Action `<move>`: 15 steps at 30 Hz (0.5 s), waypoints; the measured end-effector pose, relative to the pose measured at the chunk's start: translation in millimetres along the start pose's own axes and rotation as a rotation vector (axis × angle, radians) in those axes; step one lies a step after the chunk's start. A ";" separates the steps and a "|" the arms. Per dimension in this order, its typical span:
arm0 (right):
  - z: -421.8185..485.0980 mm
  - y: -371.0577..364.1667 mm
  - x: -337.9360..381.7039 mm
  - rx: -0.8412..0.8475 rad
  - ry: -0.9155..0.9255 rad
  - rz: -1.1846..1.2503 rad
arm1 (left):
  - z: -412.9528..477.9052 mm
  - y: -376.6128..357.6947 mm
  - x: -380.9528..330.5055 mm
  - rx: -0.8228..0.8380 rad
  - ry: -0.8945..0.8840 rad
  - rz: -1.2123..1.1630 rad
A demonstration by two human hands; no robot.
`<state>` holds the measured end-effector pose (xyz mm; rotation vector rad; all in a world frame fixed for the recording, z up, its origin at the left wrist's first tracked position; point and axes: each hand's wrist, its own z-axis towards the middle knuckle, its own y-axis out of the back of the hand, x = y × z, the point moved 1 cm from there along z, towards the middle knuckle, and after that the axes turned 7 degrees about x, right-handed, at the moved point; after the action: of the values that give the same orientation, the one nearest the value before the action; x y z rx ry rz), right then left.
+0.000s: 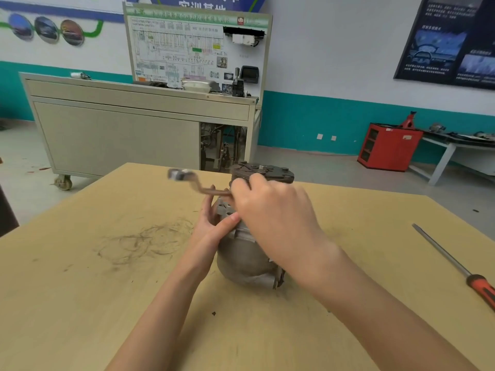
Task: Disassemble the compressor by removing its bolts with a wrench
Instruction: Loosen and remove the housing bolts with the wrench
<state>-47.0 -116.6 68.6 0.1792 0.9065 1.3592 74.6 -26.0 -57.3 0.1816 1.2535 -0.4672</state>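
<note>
Now, R hand (pixel 273 215) curls round wrench (pixel 199 188) handle; L hand (pixel 211 227) grips compressor (pixel 246 254) side; screwdriver (pixel 480 286) by right edge of table (pixel 80 290).

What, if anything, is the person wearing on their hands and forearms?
Nothing visible. The left hand and right hand are bare, with no gloves or rings showing. Both forearms are uncovered down to the frame's edge: no sleeves, watch or bracelet.
</note>
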 end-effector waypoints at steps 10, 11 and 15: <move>-7.8 -13.4 24.7 0.036 -0.043 -0.110 | -3.0 -7.2 -7.7 -0.024 0.020 0.007; -9.9 -12.3 22.2 -0.006 -0.058 -0.086 | -3.2 -7.3 -7.9 -0.018 0.019 0.001; -16.3 -8.6 11.0 -0.194 -0.056 0.009 | -3.9 -5.8 -3.6 0.028 -0.024 -0.028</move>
<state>-51.7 -115.2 47.7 0.0724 0.7234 1.4350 67.8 -28.8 -54.4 0.1820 1.2274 -0.5104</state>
